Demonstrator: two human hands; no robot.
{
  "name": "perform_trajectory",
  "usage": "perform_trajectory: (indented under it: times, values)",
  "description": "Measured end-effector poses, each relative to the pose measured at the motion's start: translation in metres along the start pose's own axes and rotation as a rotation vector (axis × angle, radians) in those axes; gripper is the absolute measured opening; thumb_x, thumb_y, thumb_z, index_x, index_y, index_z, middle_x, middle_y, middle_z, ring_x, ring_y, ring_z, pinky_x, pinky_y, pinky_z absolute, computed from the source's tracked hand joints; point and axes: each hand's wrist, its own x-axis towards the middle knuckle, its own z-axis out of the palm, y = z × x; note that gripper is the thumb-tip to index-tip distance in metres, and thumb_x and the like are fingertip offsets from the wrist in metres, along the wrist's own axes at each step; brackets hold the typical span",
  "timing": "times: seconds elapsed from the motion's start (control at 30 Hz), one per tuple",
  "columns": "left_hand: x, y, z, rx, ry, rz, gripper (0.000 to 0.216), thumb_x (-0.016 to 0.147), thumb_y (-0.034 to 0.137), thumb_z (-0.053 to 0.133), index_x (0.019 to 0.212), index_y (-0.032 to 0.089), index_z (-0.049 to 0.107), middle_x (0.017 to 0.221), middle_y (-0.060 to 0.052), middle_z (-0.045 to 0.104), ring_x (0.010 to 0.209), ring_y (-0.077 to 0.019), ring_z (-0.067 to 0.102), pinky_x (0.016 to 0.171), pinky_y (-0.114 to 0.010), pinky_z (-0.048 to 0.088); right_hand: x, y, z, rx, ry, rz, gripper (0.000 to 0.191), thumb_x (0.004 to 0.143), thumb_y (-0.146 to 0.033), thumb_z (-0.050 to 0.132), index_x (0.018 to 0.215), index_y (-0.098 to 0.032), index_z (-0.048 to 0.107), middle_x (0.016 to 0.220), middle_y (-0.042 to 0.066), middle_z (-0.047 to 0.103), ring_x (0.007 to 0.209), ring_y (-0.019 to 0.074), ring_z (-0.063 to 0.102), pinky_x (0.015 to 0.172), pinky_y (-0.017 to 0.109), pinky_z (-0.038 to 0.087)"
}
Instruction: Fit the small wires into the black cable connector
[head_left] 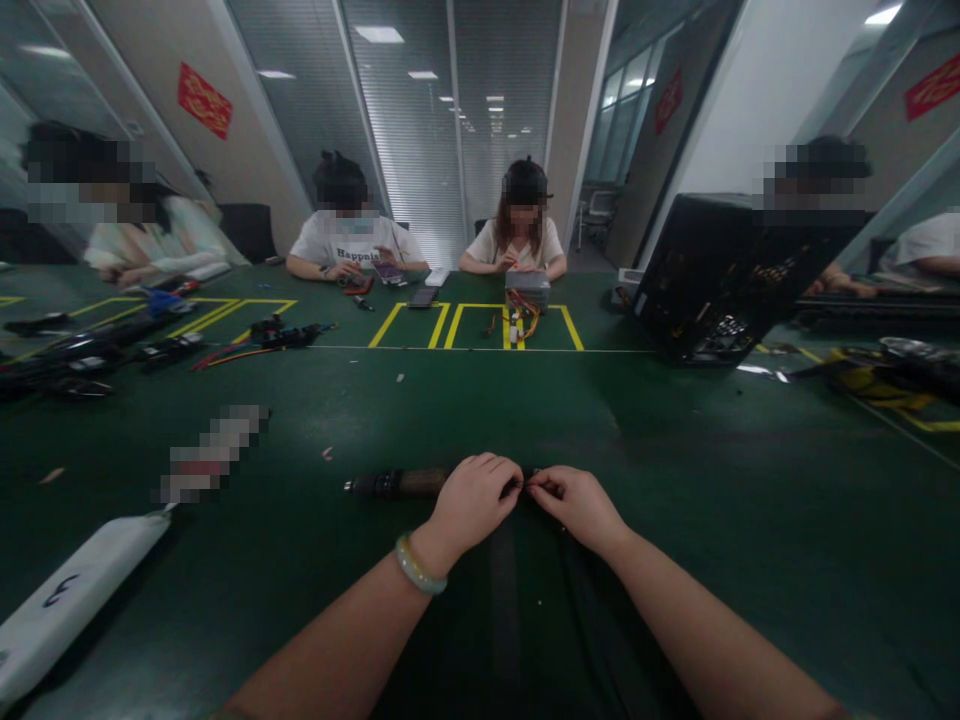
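Observation:
A slim dark electric screwdriver lies across the green table, its silver tip pointing left and its brownish body partly covered. My left hand curls over the right-hand end of it, fingers closed; a pale green bangle circles that wrist. Just to the right, my right hand pinches with thumb and fingertips at the tool's tail, almost touching the left. A dark cable trails from there toward me. The exact spot between my fingertips is hidden.
A white power strip lies at the lower left. Cables and black parts sit on the far left. Ahead is a power supply with wires; a black computer case stands far right. Several people sit across the table.

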Motion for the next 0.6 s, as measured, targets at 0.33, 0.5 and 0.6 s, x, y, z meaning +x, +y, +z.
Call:
perform_trajectory:
  times: [0.33,0.5,0.6]
  values:
    - [-0.0046,0.002,0.0028,0.012,0.002,-0.013,0.014,0.087,0.019,0.062,0.101,0.022,0.059,0.1,-0.002,0.065,0.096,-0.0209,0.059,0.085,-0.036,0.044,-0.0003,-0.0007,-0.0004,-0.014,-0.028,0.004,0.015,0.088,-0.028,0.06,0.09,-0.025,0.074,0.087,0.001,0.072,0.075,0.0176,0.064,0.067,0.026,0.046]
    - [-0.0045,0.0023,0.0017,0.028,-0.007,0.01,0.01,0.088,0.02,0.061,0.097,0.023,0.06,0.101,-0.001,0.065,0.098,-0.0197,0.059,0.087,-0.035,0.044,0.0,-0.0004,-0.0011,-0.008,-0.038,0.015,0.016,0.089,-0.029,0.059,0.091,-0.024,0.074,0.089,0.001,0.072,0.078,0.018,0.064,0.069,0.027,0.048]
    - [-0.0029,0.0018,0.0023,0.043,0.005,0.024,0.008,0.09,0.02,0.058,0.097,0.022,0.06,0.101,-0.002,0.065,0.098,-0.0201,0.059,0.085,-0.035,0.043,0.0021,-0.0006,-0.001,-0.032,-0.033,0.025,0.016,0.089,-0.029,0.059,0.092,-0.024,0.073,0.09,0.002,0.072,0.081,0.0187,0.065,0.071,0.027,0.048]
